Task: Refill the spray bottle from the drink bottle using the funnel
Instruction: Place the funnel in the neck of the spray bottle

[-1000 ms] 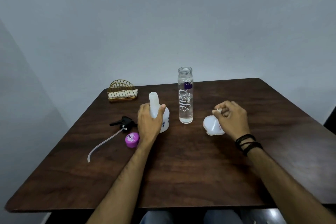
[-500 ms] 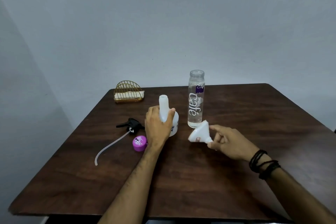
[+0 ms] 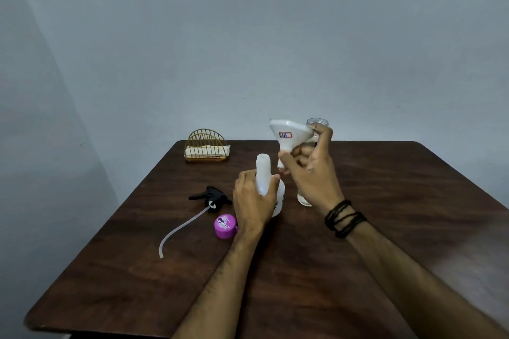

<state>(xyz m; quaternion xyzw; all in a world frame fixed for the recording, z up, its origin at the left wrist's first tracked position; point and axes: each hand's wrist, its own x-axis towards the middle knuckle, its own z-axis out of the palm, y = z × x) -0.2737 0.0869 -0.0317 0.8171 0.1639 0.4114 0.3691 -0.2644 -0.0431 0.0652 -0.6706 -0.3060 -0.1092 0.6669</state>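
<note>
Plain pale blue-grey wall (image 3: 275, 36) fills upper frame, unmarked, evenly and softly lit. Second wall (image 3: 33, 118) angles in at left, slightly darker, meeting first at corner. Dark brown wooden table (image 3: 399, 201) with rounded corners and visible grain spans lower frame, far edge against wall, faint sheen on right side. Gold wire holder (image 3: 206, 146) stands near table's far left corner.

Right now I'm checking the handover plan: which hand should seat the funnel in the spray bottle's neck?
The right hand: it already holds the funnel raised just beside the open neck, while the left hand grips the spray bottle, steadying it.
</note>
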